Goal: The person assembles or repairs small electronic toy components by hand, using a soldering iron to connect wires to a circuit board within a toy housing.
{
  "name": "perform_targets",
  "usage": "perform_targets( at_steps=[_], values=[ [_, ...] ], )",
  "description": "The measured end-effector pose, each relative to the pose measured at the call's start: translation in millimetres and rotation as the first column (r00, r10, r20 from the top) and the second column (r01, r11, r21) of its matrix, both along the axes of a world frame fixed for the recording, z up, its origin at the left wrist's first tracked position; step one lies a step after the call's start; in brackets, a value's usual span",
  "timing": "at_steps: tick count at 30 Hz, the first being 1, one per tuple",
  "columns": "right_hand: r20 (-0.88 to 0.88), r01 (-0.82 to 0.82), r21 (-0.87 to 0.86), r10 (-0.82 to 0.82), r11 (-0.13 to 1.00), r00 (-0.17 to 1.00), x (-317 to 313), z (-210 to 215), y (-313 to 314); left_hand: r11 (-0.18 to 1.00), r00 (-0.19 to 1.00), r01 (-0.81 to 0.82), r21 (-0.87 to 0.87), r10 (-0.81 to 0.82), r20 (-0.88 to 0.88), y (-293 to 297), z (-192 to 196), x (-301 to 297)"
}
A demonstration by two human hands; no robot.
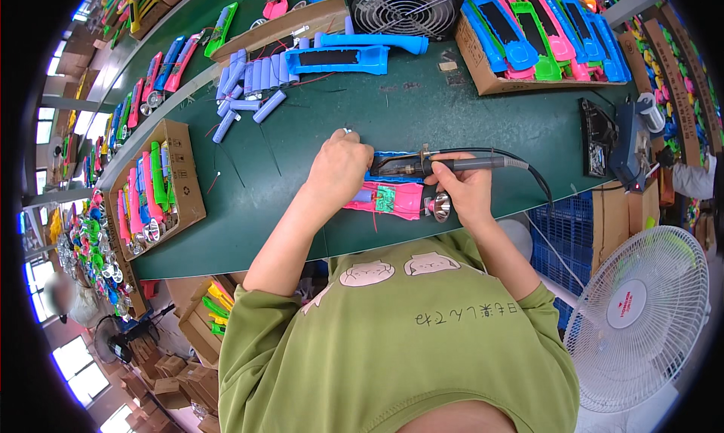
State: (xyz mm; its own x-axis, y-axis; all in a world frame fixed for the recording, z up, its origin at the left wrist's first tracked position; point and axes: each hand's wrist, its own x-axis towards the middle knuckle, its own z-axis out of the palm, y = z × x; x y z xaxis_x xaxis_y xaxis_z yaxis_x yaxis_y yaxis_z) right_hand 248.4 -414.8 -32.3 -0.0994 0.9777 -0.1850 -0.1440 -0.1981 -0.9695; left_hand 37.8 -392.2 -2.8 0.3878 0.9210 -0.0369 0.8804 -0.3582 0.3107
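Observation:
My right hand [466, 193] grips a soldering iron [475, 164] with a black handle, its front end pointing left over a blue plastic housing [372, 176]. Beside the iron's front end, my left hand [339, 165] is closed, with its fingertips pressed together; what they hold is hidden. Nearer to me lies a pink flashlight housing [407, 201], open side up, with a green circuit board [385, 198] and part of a purple battery cell [363, 195] in it. A silver reflector [439, 206] sits at its right end, just under my right hand.
Purple battery cells [269, 107] with wires lie at the back left, beside a blue housing [339, 59]. Cardboard boxes of coloured housings stand at left [181, 169] and back right [483, 82]. A black fan [406, 9] is behind; a soldering station [632, 143] stands right.

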Motion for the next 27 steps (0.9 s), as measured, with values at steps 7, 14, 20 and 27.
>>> perform_targets(
  at_steps=[7, 14, 20, 27],
  values=[
    [-0.110, 0.076, 0.100, -0.064, 0.992, 0.992, 6.0, 1.8, -4.8, 1.000, 1.000, 0.001, 0.003, -0.001, -0.002, 3.0, -1.3, -1.4],
    [0.301, 0.034, 0.400, -0.166, 0.916, 0.939, 22.1, 16.7, -21.6, 0.999, 0.990, -0.026, 0.030, 0.030, -0.137, 0.4, 3.3, -2.4],
    [0.600, -0.260, 0.580, -0.189, 0.772, 0.777, 37.7, 11.8, -15.9, 0.993, 0.979, -0.019, 0.116, 0.042, -0.199, -0.8, -6.0, 4.9],
    [0.617, -0.278, 0.482, -0.096, 0.831, 0.781, 40.3, 2.2, -12.7, 0.986, 0.991, 0.027, 0.162, -0.005, -0.134, -8.3, 26.3, 10.1]
  ],
)
